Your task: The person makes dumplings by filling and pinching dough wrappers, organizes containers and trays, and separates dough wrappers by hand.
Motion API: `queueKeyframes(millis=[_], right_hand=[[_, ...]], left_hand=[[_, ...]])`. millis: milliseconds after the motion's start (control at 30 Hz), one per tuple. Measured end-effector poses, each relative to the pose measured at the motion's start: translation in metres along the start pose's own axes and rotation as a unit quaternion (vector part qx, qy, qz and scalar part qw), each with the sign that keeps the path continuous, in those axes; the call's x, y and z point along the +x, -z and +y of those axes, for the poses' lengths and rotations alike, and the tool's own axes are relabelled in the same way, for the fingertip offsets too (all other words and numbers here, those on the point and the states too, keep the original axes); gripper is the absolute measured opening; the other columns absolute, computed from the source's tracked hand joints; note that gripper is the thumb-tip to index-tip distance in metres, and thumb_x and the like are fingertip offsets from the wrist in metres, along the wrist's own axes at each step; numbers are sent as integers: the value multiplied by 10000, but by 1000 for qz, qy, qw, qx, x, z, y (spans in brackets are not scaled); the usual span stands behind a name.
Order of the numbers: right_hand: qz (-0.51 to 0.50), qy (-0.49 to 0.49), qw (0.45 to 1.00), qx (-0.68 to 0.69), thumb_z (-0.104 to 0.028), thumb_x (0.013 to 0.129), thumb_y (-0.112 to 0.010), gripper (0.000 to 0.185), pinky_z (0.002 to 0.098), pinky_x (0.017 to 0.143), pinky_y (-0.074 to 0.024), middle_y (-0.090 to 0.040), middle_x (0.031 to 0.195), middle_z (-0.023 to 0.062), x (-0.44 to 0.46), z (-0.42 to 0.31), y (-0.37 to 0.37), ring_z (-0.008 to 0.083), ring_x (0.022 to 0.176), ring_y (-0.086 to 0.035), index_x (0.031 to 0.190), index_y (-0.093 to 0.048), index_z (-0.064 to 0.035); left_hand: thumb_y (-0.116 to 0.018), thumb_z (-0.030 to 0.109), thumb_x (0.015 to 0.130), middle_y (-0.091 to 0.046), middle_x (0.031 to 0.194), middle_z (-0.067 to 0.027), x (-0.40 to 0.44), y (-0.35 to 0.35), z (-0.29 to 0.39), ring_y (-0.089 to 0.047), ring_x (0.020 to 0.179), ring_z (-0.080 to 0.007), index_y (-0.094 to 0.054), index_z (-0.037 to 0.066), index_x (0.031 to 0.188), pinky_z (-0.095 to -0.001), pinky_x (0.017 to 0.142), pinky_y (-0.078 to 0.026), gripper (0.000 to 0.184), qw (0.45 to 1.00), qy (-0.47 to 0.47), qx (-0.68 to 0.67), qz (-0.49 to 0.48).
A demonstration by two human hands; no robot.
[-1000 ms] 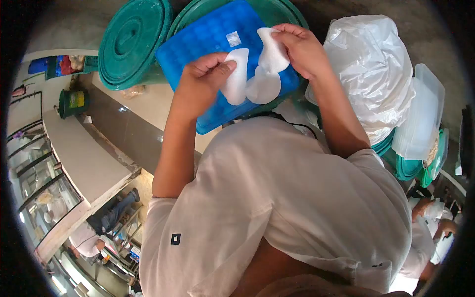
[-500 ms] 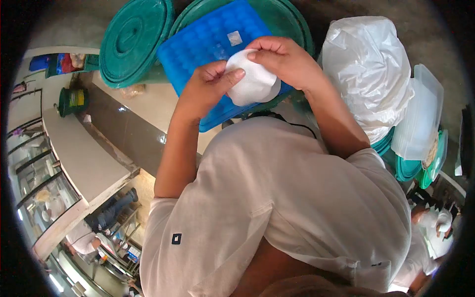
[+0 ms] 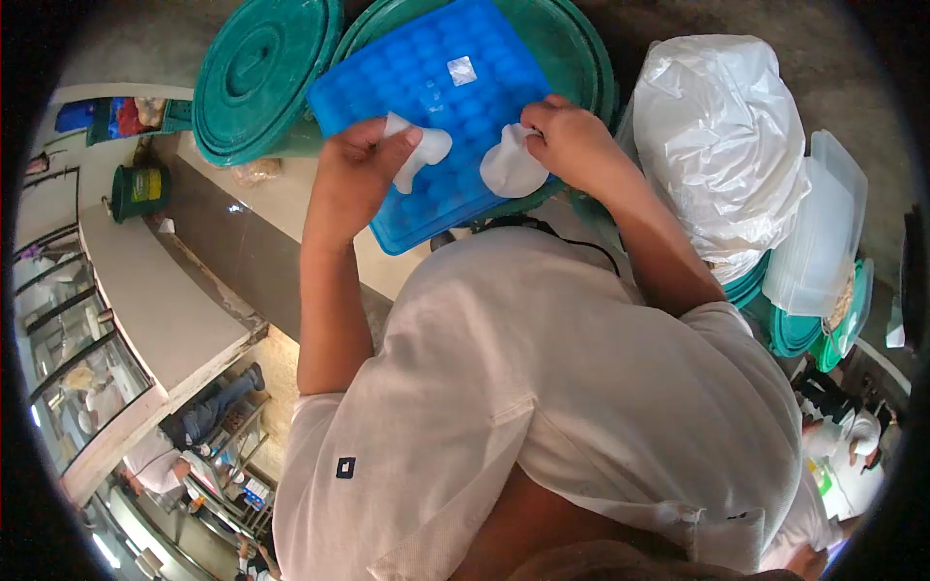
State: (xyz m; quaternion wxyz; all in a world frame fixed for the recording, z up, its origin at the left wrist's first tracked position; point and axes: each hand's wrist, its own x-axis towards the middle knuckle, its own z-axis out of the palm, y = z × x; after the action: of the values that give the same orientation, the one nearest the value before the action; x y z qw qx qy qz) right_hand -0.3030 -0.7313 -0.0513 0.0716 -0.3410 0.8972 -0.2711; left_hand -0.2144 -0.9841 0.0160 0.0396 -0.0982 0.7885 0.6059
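Note:
A blue tray [image 3: 455, 58] with rows of rounded bumps lies tilted on a green lidded bin. Over its lower left part, my left hand [image 3: 358, 174] pinches a thin, floppy white piece [image 3: 426, 152] between thumb and fingers. My right hand [image 3: 572, 140], closed at the tray's right edge, grips another thin white round piece [image 3: 511, 169] that hangs over the tray. The two pieces are apart. A small pale square [image 3: 462, 71] shows on the tray's upper part.
Beside the tray stand a green lidded bin [image 3: 262, 77] on the left and a white plastic bag [image 3: 722, 145] on the right. Clear plastic containers [image 3: 821, 228] are beyond the bag. A small green bucket [image 3: 140, 192] is far left. Other people work at both lower corners.
The white pieces, spread apart and then together in the earlier frames, are now separated. My left hand has moved left with one; my right hand has moved slightly right and down with the other.

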Motion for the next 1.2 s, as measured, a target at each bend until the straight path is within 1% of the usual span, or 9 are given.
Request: queueKeyframes(millis=[300,467,600,667,767,800,867,967,1200], right_hand=[[33,-27,999,-26,-90,779,-608,94,456,737,-490,-617,905,180,1,-7,-5,379,867,-614,839,-577,-24],[-17,-74,997,-6,-74,780,-595,80,456,730,-479,-616,858,201,4,-5,-3,393,845,-610,832,-572,-18],[-3,-20,1000,17,-61,780,-590,77,439,723,-480,-612,848,207,2,-1,-1,399,810,-595,834,-565,-12],[24,0,997,67,-57,815,-593,66,393,699,-483,-620,805,159,0,-3,3,309,760,-616,843,-566,-4],[-54,-55,969,233,-136,832,-623,158,393,723,-513,-657,854,181,0,-12,19,317,776,-645,916,-617,-3],[-53,-55,969,233,-136,832,-623,158,393,723,-513,-657,854,181,0,-8,14,317,776,-645,916,-617,-3],[-32,-51,943,327,-138,831,-650,185,336,737,-511,-676,859,144,2,2,2,239,784,-650,960,-643,-5],[-51,-85,942,321,-117,837,-643,183,313,753,-509,-686,880,114,1,0,6,190,808,-649,986,-667,-14],[-48,-44,925,374,-73,849,-618,156,284,763,-498,-688,881,89,-7,-26,34,149,827,-639,983,-678,-20]], left_hand=[[-661,142,896,-656,783,-29,-2,-10,-1,-539,669,-66,-689,-17,964,-235,581,-437,174,1000,8,-17,-17],[-663,149,896,-655,779,-27,-2,-13,-1,-539,669,-67,-688,-17,977,-235,587,-440,186,1000,7,-16,-3],[-662,156,899,-656,781,-24,-3,-11,-1,-540,673,-66,-688,-18,983,-235,594,-442,195,1000,2,-7,-11],[-660,158,900,-657,782,-24,-3,-11,0,-541,675,-66,-689,-18,982,-235,595,-442,196,1000,-1,-2,-18],[-655,157,903,-656,778,-22,-5,-12,3,-538,672,-65,-691,-16,975,-235,593,-441,191,1000,9,-2,-11],[-653,155,904,-656,777,-21,-4,-12,3,-537,670,-65,-692,-14,971,-235,592,-441,186,1000,2,-1,-11],[-651,153,904,-655,775,-19,-4,-13,4,-536,669,-65,-694,-11,968,-234,591,-440,181,1000,-6,0,-11],[-652,148,902,-653,776,-15,-5,-14,3,-533,669,-64,-696,-5,960,-233,591,-438,170,1000,12,-14,-16],[-662,172,899,-665,799,-19,-4,-13,-1,-564,701,-75,-699,-3,961,-242,623,-458,189,1000,0,5,-18]])
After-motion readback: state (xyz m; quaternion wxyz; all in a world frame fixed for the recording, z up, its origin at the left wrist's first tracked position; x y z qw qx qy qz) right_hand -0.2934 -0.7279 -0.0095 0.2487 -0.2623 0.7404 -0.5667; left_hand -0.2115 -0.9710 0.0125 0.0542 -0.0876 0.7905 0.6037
